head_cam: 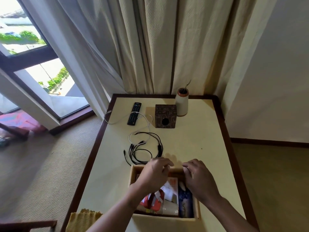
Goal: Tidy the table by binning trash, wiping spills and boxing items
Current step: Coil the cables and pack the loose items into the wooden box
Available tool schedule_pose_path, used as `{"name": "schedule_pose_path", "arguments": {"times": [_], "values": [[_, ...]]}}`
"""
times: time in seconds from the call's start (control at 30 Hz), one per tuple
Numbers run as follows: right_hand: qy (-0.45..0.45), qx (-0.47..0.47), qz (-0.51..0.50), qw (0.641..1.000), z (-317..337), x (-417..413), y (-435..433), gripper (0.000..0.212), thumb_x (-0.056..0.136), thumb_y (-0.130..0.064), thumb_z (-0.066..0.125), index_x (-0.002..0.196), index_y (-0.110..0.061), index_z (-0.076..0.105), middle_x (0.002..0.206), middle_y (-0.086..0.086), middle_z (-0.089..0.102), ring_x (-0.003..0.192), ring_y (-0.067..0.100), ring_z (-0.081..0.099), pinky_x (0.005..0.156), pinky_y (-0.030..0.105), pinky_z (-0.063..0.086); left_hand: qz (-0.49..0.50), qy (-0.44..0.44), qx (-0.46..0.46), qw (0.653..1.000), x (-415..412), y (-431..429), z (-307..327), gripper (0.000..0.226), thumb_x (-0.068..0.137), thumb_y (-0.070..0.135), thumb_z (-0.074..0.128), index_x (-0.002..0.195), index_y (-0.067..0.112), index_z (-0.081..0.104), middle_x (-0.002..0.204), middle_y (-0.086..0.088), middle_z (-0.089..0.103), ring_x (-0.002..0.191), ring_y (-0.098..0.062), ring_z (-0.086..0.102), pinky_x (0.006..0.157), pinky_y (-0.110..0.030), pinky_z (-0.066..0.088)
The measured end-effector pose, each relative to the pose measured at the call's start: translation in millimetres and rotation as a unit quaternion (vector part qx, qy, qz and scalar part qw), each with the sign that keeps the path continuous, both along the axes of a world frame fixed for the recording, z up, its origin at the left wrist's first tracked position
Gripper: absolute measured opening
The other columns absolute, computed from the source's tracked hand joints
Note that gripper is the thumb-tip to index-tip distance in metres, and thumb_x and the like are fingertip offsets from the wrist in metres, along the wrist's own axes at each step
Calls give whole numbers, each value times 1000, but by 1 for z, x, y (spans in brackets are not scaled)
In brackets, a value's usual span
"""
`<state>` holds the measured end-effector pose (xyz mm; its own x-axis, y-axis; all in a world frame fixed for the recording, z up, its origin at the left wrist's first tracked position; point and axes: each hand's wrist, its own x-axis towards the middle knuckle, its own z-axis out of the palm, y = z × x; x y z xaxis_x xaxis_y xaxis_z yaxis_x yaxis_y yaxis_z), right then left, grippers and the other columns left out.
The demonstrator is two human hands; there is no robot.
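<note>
An open cardboard box [163, 223] stands at the near edge of the cream table [197, 136]. Inside lie red-and-white packaging [153, 200], a pale cup [168, 209] and a dark blue packet [185, 201]. My left hand [153, 174] and my right hand [199, 178] hover close together over the box's far rim, fingers loosely curled, and I see nothing in either. Just beyond them lies a tangle of black cables [145, 148]. A white cable [143, 117] loops back from it towards a black remote [134, 113].
A dark patterned box with a round hole [165, 116] and a pale vase [182, 103] stand at the table's far side by the curtains. A yellow cloth [82, 220] lies at the near left corner. Carpet surrounds the table; a window is at the left.
</note>
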<state>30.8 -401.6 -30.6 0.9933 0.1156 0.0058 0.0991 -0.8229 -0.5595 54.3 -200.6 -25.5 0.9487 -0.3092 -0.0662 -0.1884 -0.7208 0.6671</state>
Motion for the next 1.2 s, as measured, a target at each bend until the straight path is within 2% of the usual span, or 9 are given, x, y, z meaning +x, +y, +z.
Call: {"name": "schedule_pose_path", "arguments": {"times": [0.07,0.27,0.43,0.5,0.6,0.77,0.83,0.97,1.2], "values": [[-14,14,-4,1000,4,16,15,23,101,-22,55,118,-20,70,109,-8,63,104,8,55,85,24,48,88,-30,-20,995,12,22,3,24,99,12,59,112,23,77,105,12,75,90,-5,69,76,-16,54],[-13,35,10,999,-2,99,84,22,102,-24,54,114,-16,70,107,-1,64,102,15,57,84,28,49,222,-44,-1,974,82,98,-15,23,99,17,58,110,23,77,108,4,77,90,-14,69,80,-34,59],[17,6,11,1000,-20,191,152,24,102,-24,50,108,-12,70,104,7,65,96,23,63,73,32,48,236,6,54,970,163,138,-33,17,98,20,55,104,23,71,107,-3,70,89,-16,61,67,-26,47],[40,-20,11,999,-31,222,176,26,101,-21,47,110,-9,67,108,11,65,101,28,63,74,32,47,229,29,72,970,193,146,-38,19,101,23,51,110,19,67,113,-6,66,95,-19,59,73,-29,50],[73,-112,19,991,-45,258,201,32,97,-17,51,127,-9,57,134,16,52,125,34,51,95,41,48,221,74,69,970,231,152,-51,26,102,28,50,124,16,57,125,-9,57,104,-24,58,86,-41,57],[179,-213,27,960,-62,302,218,81,95,-19,61,158,-2,13,166,24,8,153,39,15,121,47,24,201,120,98,967,264,156,-78,52,98,37,61,141,14,43,133,-12,50,117,-31,54,94,-47,55],[162,-255,30,953,-69,310,220,78,95,-19,62,157,0,18,159,23,25,144,38,33,115,44,33,183,111,114,970,270,157,-86,62,96,38,66,145,12,39,137,-13,48,123,-33,51,97,-46,54],[112,-289,30,950,-78,314,224,39,94,-13,60,130,-9,47,135,16,46,120,31,52,95,38,46,173,78,99,977,277,159,-95,69,90,27,72,145,14,32,131,-13,51,117,-34,55,93,-46,56],[135,-95,-72,984,-38,315,230,34,94,-3,58,127,-4,50,131,16,56,117,33,61,89,37,52,182,80,-9,980,268,165,-78,45,94,28,46,132,22,24,116,-13,51,91,-30,62,75,-53,60]]}}
